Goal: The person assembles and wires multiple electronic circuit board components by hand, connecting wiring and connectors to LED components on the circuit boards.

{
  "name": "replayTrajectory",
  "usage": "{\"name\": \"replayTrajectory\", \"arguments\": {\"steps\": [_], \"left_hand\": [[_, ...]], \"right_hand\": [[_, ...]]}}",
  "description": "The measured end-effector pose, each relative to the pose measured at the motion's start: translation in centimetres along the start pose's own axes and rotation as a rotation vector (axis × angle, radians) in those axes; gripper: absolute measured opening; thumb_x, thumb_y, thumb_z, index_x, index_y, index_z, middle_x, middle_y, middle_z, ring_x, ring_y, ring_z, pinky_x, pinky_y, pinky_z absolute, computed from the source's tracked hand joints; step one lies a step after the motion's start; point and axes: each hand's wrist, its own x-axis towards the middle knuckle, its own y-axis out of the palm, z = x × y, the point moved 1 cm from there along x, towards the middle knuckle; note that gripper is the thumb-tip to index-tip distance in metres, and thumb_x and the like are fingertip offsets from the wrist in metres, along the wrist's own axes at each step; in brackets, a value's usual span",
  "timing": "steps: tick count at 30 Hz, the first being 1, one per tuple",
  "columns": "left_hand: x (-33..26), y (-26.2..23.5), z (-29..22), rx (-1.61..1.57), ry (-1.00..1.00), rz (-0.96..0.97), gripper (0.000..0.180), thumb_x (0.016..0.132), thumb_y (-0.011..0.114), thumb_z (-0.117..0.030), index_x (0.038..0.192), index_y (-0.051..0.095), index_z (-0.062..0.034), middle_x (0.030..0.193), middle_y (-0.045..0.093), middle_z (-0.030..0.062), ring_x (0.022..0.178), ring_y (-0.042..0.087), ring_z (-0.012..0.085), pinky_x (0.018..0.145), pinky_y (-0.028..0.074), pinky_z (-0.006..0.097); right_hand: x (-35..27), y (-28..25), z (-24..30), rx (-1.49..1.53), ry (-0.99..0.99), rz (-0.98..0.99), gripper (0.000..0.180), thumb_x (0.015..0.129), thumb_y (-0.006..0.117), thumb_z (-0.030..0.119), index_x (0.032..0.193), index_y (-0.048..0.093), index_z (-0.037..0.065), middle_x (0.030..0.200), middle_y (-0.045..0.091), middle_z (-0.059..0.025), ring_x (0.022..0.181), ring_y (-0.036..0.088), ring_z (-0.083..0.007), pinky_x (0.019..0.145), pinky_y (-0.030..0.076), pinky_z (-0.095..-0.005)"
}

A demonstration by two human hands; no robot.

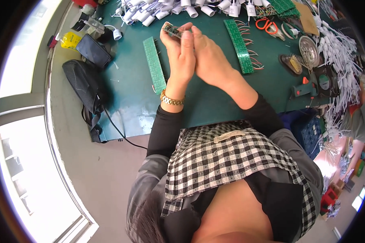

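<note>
My left hand is raised over the green table, its fingers and thumb closed on a small circuit board with parts on its face. Pressed against it from the right is my right hand, fingers curled together; its fingertips are partly hidden behind the left thumb, so what they grip is unclear. Left of my hands lies a long green circuit board panel. Another green panel, with red and white wires along its right edge, lies to the right.
White lamp holders with cords pile along the far edge. Orange-handled scissors, a metal dish and a teal-and-black tool lie right, beside bundled white wires. A black bag and a phone sit left.
</note>
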Motion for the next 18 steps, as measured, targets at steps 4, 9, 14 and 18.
{"name": "replayTrajectory", "arguments": {"steps": [4, 9, 14, 18], "left_hand": [[-0.4, -0.9, 0.4, -0.277, -0.163, -0.035, 0.032, 0.099, 0.032, -0.024, 0.121, 0.03, -0.0008, 0.119, 0.051, 0.0229, 0.1, 0.059, 0.0308, 0.085, 0.049, 0.037], [-0.3, -0.3, 0.0, -0.679, -0.265, 0.065, 0.044, 0.098, 0.034, -0.038, 0.128, 0.034, -0.0045, 0.125, 0.048, 0.0135, 0.111, 0.049, 0.0239, 0.097, 0.038, 0.038], [-0.5, 0.6, -0.7, -0.642, -0.262, 0.134, 0.071, 0.092, 0.022, -0.058, 0.137, 0.026, -0.0039, 0.134, 0.04, 0.0105, 0.122, 0.04, 0.0232, 0.105, 0.03, 0.036], [-1.1, 0.3, -0.2, -0.349, -0.21, 0.13, 0.091, 0.084, 0.014, -0.072, 0.142, 0.016, -0.0012, 0.139, 0.035, 0.0106, 0.129, 0.032, 0.0226, 0.108, 0.023, 0.034]], "right_hand": [[0.0, -1.0, 0.2, 0.172, -0.02, 0.146, 0.055, 0.086, 0.052, 0.01, 0.132, 0.025, -0.007, 0.109, 0.051, -0.0227, 0.097, 0.055, -0.0345, 0.082, 0.045, -0.0415], [1.3, -1.4, -0.3, 0.179, -0.041, 0.129, 0.058, 0.089, 0.056, 0.029, 0.134, 0.029, 0.002, 0.116, 0.051, -0.0149, 0.097, 0.057, -0.0283, 0.083, 0.047, -0.0359], [3.1, -0.9, -1.8, 0.092, -0.165, -0.021, 0.053, 0.085, 0.059, 0.04, 0.125, 0.044, 0.008, 0.103, 0.06, -0.0115, 0.083, 0.062, -0.0289, 0.068, 0.05, -0.0356], [2.9, -0.1, -1.8, 0.231, -0.139, -0.045, 0.05, 0.084, 0.059, 0.044, 0.118, 0.05, 0.009, 0.091, 0.064, -0.01, 0.074, 0.064, -0.0285, 0.061, 0.05, -0.0349]]}}
